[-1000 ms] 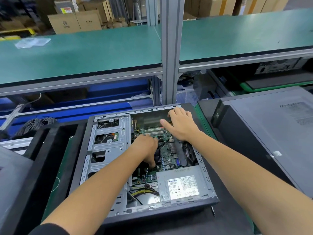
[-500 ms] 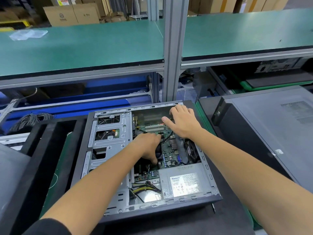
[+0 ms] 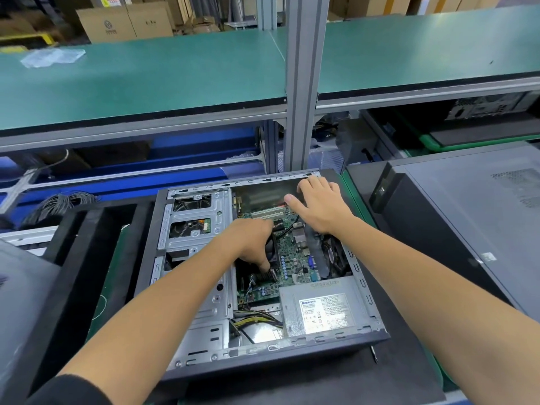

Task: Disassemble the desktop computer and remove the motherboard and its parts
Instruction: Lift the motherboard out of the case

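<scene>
The desktop computer case (image 3: pixel 257 276) lies on its side, open side up, on a black mat (image 3: pixel 394 381) on the near tabletop. Its green motherboard (image 3: pixel 292 258) sits in the middle of the case, between the metal drive cage (image 3: pixel 193 226) on the left and the rear fan (image 3: pixel 334 254) on the right. The left hand (image 3: pixel 251 244) is down on the board, fingers curled over a dark part at its centre (what exactly it grips is hidden under the hand). The right hand (image 3: pixel 317 204) lies flat with straight fingers on the far right corner of the case, its thumb pointing left over the white expansion slots (image 3: pixel 267 213).

Against the picture half a second ago, both hands are in nearly the same places; the left thumb now reaches a little nearer, toward the metal heatsink fins (image 3: pixel 264 277), and the case looks unmoved.

Inside the case, the grey power supply (image 3: pixel 324 311) with its white label fills the near right corner, and a bundle of yellow and black cables (image 3: pixel 257 320) runs from it leftward along the near edge of the board. The drive cage holds a drive with a small green circuit strip showing through an opening.

Outward, a closed dark computer tower (image 3: pixel 467 217) lies to the right, black foam trays (image 3: pixel 76 258) to the left, and a green shelf (image 3: pixel 140 80) spans the far side with cardboard boxes (image 3: pixel 125 21) behind it.
</scene>
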Tool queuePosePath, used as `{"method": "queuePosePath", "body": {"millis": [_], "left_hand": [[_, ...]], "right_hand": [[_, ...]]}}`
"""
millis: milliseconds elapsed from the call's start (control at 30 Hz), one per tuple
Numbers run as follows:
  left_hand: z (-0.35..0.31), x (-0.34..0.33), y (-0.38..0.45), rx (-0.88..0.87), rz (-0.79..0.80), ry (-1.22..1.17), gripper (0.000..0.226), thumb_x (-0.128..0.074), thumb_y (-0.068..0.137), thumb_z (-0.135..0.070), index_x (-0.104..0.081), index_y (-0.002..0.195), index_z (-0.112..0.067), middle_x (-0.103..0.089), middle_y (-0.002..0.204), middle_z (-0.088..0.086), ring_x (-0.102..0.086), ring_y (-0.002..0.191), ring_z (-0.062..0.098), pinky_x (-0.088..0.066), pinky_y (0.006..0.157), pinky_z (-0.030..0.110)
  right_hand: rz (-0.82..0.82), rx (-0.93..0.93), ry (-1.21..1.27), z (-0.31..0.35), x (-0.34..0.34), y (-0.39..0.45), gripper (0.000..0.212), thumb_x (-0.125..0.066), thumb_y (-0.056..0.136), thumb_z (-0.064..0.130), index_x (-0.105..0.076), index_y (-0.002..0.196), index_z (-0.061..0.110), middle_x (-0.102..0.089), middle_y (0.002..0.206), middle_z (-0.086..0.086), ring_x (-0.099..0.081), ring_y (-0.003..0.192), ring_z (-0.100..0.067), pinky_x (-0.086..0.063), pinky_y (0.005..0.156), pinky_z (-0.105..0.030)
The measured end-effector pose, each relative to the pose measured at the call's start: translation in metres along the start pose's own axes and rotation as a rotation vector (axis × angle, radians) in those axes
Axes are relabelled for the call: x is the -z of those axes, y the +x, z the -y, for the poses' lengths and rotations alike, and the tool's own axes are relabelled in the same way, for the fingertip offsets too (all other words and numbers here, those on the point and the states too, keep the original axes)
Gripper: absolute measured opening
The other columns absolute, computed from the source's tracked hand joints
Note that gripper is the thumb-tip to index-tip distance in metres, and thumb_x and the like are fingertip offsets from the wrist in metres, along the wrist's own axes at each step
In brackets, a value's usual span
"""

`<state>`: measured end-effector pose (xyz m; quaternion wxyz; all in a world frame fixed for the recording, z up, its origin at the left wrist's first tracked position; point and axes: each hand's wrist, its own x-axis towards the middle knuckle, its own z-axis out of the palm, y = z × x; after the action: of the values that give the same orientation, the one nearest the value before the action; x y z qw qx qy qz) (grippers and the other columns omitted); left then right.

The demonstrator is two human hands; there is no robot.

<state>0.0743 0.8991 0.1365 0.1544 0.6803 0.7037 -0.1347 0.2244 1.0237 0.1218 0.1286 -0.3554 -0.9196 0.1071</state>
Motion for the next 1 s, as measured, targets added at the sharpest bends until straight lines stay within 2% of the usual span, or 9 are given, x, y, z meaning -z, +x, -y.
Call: {"method": "queuePosePath", "body": {"millis": [167,300,400,500,633,733,800,900,1000], "left_hand": [[0.005,-0.002,0.0,-0.041,-0.03,-0.01,0.063,-0.083,0.055,-0.05,-0.041,0.092,-0.02,-0.051,0.079,-0.007,-0.054,0.075,0.02,-0.035,0.055,0.029],[0.004,-0.007,0.0,-0.055,-0.058,0.015,0.066,-0.08,0.056,-0.056,-0.038,0.093,-0.021,-0.049,0.08,-0.009,-0.047,0.077,0.019,-0.031,0.075,0.03],[0.006,-0.011,0.0,-0.073,-0.065,0.025,0.066,-0.076,0.057,-0.059,-0.038,0.095,-0.021,-0.045,0.078,-0.013,-0.047,0.08,0.015,-0.032,0.099,0.034],[0.009,-0.014,-0.002,-0.095,-0.098,0.058,0.066,-0.072,0.058,-0.064,-0.037,0.095,-0.021,-0.04,0.076,-0.016,-0.05,0.085,0.014,-0.023,0.114,0.039],[0.009,-0.016,-0.003,-0.097,-0.111,0.029,0.064,-0.073,0.056,-0.063,-0.042,0.092,-0.021,-0.047,0.078,-0.013,-0.054,0.087,0.015,-0.019,0.116,0.04],[0.009,-0.015,-0.004,-0.1,-0.125,0.025,0.062,-0.074,0.056,-0.063,-0.04,0.089,-0.022,-0.042,0.072,-0.016,-0.045,0.077,0.013,-0.018,0.116,0.039],[0.008,-0.016,-0.004,-0.101,-0.135,0.037,0.061,-0.074,0.057,-0.062,-0.04,0.088,-0.021,-0.041,0.07,-0.016,-0.043,0.075,0.013,-0.019,0.116,0.039],[0.007,-0.016,-0.004,-0.099,-0.153,0.043,0.061,-0.074,0.057,-0.062,-0.041,0.088,-0.02,-0.039,0.069,-0.016,-0.042,0.075,0.014,-0.02,0.117,0.038],[0.006,-0.017,-0.005,-0.097,-0.157,0.053,0.062,-0.073,0.057,-0.062,-0.042,0.09,-0.02,-0.035,0.068,-0.017,-0.042,0.077,0.014,-0.02,0.116,0.037]], "right_hand": [[-0.017,0.002,0.025,0.001,0.0,0.0,0.04,-0.034,0.099,0.05,-0.051,0.101,0.014,-0.047,0.103,0.0,-0.04,0.104,-0.021,-0.024,0.091,-0.036],[-0.027,0.025,-0.022,0.004,0.002,-0.002,0.028,-0.04,0.098,0.038,-0.052,0.099,0.013,-0.047,0.103,-0.001,-0.04,0.104,-0.021,-0.022,0.093,-0.037],[0.045,0.205,-0.246,0.012,0.011,-0.008,0.012,-0.051,0.086,0.023,-0.051,0.095,0.014,-0.045,0.1,-0.001,-0.042,0.101,-0.023,-0.026,0.09,-0.037],[0.277,0.43,-0.371,0.031,0.019,-0.02,0.009,-0.053,0.076,0.018,-0.046,0.082,0.017,-0.046,0.082,0.002,-0.046,0.08,-0.02,-0.034,0.07,-0.031],[0.621,0.43,-0.391,0.05,0.016,-0.036,0.016,-0.057,0.074,0.014,-0.044,0.065,0.014,-0.048,0.06,-0.002,-0.051,0.061,-0.025,-0.038,0.051,-0.027],[0.779,0.383,-0.43,0.056,0.018,-0.04,0.025,-0.062,0.072,0.008,-0.041,0.06,0.014,-0.045,0.061,-0.003,-0.046,0.056,-0.019,-0.033,0.046,-0.024],[0.803,0.369,-0.473,0.056,0.019,-0.042,0.03,-0.064,0.073,0.008,-0.037,0.061,0.015,-0.042,0.063,-0.001,-0.04,0.055,-0.013,-0.029,0.045,-0.025],[0.783,0.363,-0.525,0.056,0.014,-0.045,0.039,-0.067,0.082,0.013,-0.033,0.062,0.017,-0.04,0.064,0.002,-0.037,0.054,-0.01,-0.036,0.055,-0.031],[0.769,0.354,-0.528,0.055,0.006,-0.046,0.041,-0.065,0.087,0.012,-0.032,0.063,0.015,-0.04,0.064,0.002,-0.046,0.06,-0.02,-0.039,0.061,-0.033]]}}
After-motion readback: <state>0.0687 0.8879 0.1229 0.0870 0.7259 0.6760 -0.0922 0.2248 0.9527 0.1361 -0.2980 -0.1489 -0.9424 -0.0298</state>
